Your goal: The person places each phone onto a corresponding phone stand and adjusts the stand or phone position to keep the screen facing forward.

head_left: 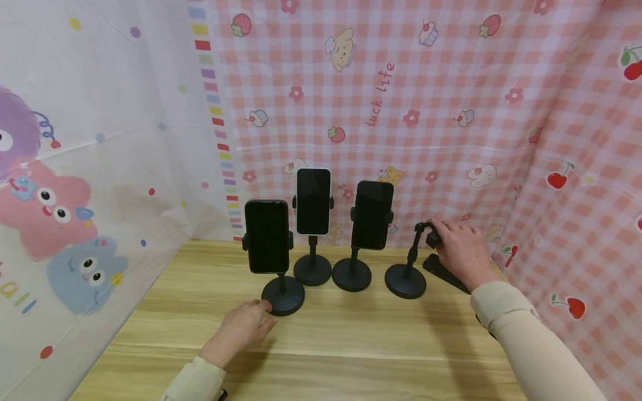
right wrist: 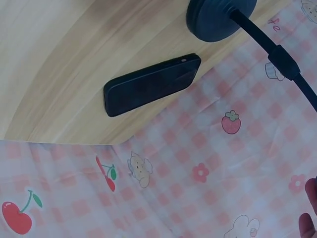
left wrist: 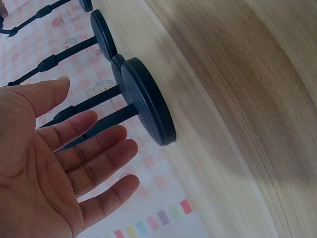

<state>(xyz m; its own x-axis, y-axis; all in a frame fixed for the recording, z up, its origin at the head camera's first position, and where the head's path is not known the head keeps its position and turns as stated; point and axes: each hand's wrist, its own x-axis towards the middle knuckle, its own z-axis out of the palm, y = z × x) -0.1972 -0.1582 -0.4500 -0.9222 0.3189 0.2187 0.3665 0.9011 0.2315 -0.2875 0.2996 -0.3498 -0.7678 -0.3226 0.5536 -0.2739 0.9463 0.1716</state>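
Observation:
My left hand (head_left: 243,328) is beside the round base of the leftmost phone stand (head_left: 283,298), fingers loosely spread, palm showing in the left wrist view with nothing in it. That stand holds a black phone (head_left: 267,236) upright. At the far right, my right hand (head_left: 463,250) grips the clamp head of a phone stand (head_left: 405,281) that carries no phone. Part of the clamp is hidden behind the fingers. Only a few fingertips (right wrist: 312,198) enter the right wrist view's edge. A black phone (right wrist: 153,84) lies flat on the table beside this stand's base.
Between the hands stand two more phone stands, one with a white-edged phone (head_left: 314,200), the other with a black phone (head_left: 373,214). The wood-grain table (head_left: 351,356) meets a pink checked cloth (head_left: 431,67) behind and a white printed cloth (head_left: 125,184) at the left.

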